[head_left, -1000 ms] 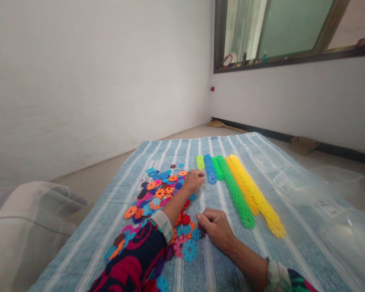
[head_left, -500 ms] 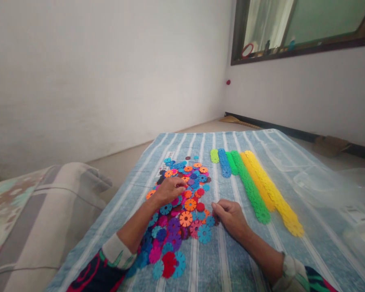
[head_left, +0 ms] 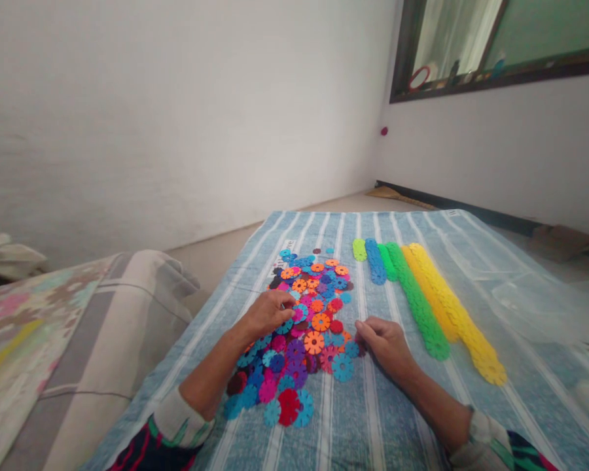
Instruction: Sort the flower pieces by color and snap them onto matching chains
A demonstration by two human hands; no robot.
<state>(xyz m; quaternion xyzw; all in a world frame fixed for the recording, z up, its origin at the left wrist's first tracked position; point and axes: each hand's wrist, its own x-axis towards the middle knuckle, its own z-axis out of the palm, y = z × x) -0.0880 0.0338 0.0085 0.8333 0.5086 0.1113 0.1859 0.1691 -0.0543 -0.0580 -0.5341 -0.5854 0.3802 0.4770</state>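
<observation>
Between your hands, mixed-colour notched discs are lying in a loose pile, your left hand hanging over the left side with fingers curled narrow. Beside the pile's right edge, your right hand is holding thumb and fingers close together; whether either is gripping a disc, cannot tell. Past your right hand, long green and yellow rows are lying.

Off the left edge of the tabletop: grey-striped fabric; on the floor past the far edge: broom; beyond far-right corner: brown cardboard, plus window with red-rimmed mirror and dark bottle.
</observation>
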